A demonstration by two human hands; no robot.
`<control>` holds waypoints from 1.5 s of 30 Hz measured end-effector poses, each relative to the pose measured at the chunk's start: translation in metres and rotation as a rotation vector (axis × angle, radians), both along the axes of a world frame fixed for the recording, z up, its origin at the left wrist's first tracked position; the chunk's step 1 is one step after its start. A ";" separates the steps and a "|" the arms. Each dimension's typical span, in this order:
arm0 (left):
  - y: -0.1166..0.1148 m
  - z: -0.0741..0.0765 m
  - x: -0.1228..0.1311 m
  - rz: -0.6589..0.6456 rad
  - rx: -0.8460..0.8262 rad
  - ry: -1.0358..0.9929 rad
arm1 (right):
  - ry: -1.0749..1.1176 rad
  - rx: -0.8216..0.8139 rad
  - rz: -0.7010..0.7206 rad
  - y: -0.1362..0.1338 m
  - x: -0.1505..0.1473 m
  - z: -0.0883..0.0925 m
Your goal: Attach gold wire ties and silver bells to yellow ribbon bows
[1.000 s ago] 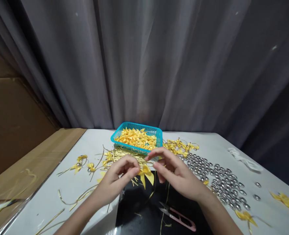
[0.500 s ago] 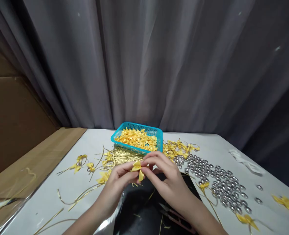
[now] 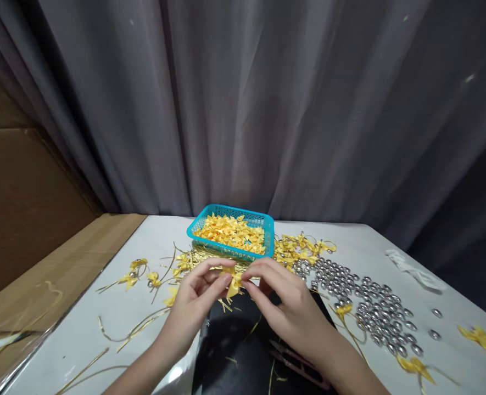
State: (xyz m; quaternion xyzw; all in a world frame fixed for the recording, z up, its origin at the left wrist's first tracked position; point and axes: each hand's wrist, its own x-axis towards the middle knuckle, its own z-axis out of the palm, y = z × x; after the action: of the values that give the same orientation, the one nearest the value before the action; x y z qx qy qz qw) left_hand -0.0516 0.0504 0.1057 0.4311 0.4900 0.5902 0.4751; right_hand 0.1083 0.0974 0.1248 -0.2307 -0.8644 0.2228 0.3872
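Yellow satin-ribbon bow [image 3: 233, 286]: mid-scene, near side of turquoise perforated plastic basket [image 3: 269, 237] | left hand [image 3: 191, 293]: pinching bow | right hand [image 3: 288, 293]: apart 1 s ago, now pinching bow's right edge | judged: two-handed shaping underway

Both your bare forearms enter from the lower edge and slant inward, the left forearm [image 3: 150, 359] up and to the right, the right forearm [image 3: 344, 354] up and to the left. Your left hand [image 3: 195, 293] shows its thumb side: left thumb [image 3: 218, 289] stretched forward, index finger arched above it, tips brought close in a pinch, the other fingers curled behind and partly hidden. Your right hand [image 3: 288, 291] turns its back upward, knuckles bent, right thumb [image 3: 257, 296] reaching under the index, tips together. Fingertips of the two hands face each other, near but apart. Wrists roughly level.
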 end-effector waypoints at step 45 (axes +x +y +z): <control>-0.002 0.010 -0.024 -0.330 0.366 1.009 | -0.233 -0.440 0.163 0.009 0.018 0.008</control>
State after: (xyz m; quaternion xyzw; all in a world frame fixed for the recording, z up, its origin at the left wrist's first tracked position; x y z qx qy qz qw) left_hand -0.0753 0.0484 0.1155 0.8064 0.4721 0.3040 0.1854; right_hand 0.1264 0.1061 0.1329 -0.2631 -0.8497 0.4077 0.2065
